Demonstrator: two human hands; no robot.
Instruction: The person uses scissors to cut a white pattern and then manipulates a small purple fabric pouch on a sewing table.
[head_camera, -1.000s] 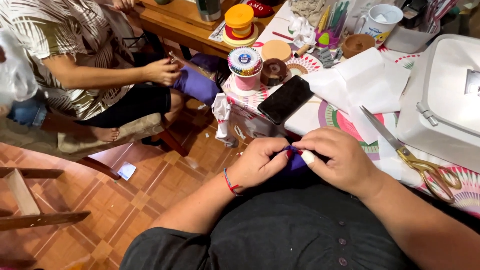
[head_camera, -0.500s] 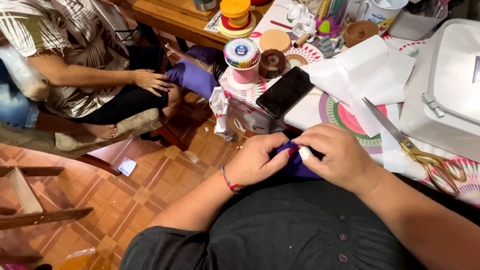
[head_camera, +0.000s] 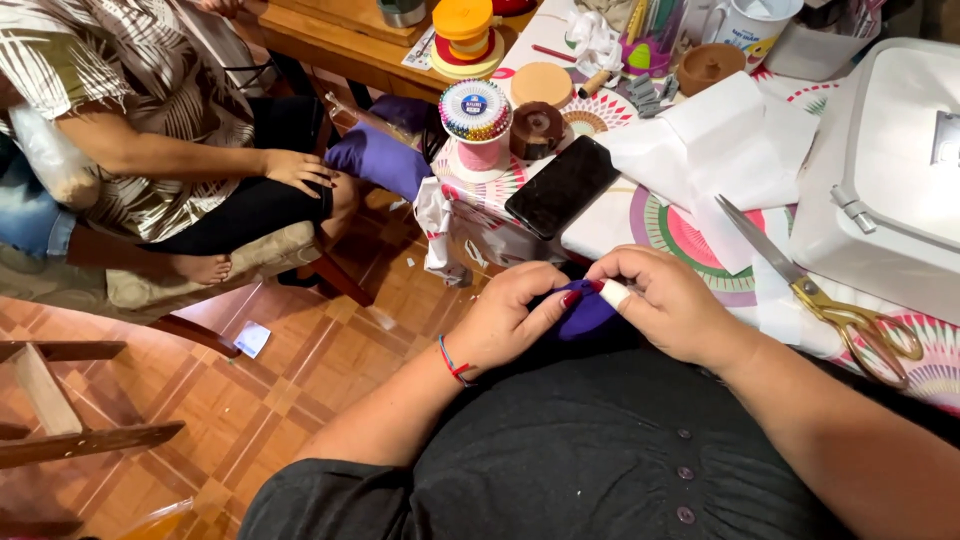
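I pinch the small purple fabric piece (head_camera: 590, 312) between my left hand (head_camera: 510, 322) and right hand (head_camera: 672, 308), low at the table edge (scissors (head_camera: 815, 295) lie near), to keep it steady.

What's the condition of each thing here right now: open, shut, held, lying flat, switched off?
Purple fabric piece: pinched between both hands at the table edge.
Left hand: closed on the fabric.
Right hand: closed on the fabric, one fingertip wrapped in white.
Scissors: lying flat on the table, blades shut.
Smartphone: lying flat, screen dark.
Round pin wheel: upright, full of pins.
White machine case: closed.
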